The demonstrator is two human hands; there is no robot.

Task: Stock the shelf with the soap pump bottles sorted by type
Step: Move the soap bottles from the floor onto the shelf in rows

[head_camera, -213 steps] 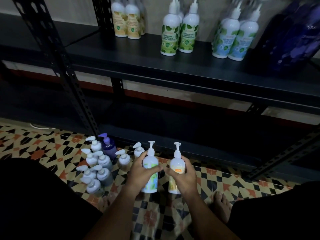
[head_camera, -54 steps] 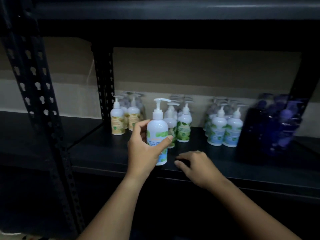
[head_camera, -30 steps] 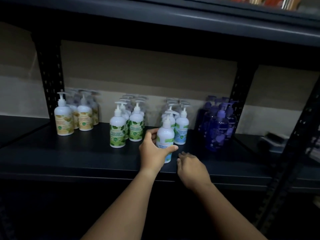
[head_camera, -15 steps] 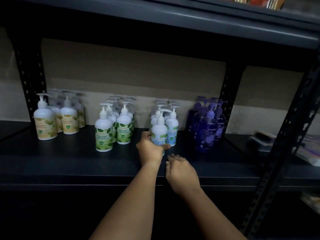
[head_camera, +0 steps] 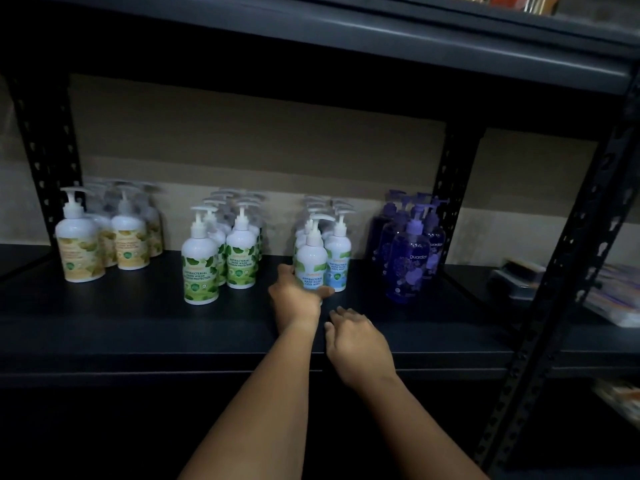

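Note:
On the black shelf (head_camera: 207,327) stand four groups of pump bottles: yellow-label ones (head_camera: 80,251) at the left, green-label ones (head_camera: 201,271), blue-label "cool mint" ones (head_camera: 337,261), and dark purple ones (head_camera: 407,258) at the right. My left hand (head_camera: 294,296) is wrapped around the base of a blue-label bottle (head_camera: 311,261) standing at the front of the blue group, next to another blue bottle. My right hand (head_camera: 353,337) lies palm down on the shelf's front part, fingers spread, holding nothing.
Black perforated uprights stand at the left (head_camera: 45,161), behind the purple bottles (head_camera: 450,188) and at the front right (head_camera: 568,271). Another shelf board (head_camera: 346,32) runs overhead. Flat packages (head_camera: 519,275) lie on the neighbouring shelf to the right.
My left hand has carried the blue-label bottle rightward along the shelf, from in front of the green group into the front of the blue group. My right hand has stayed on the shelf.

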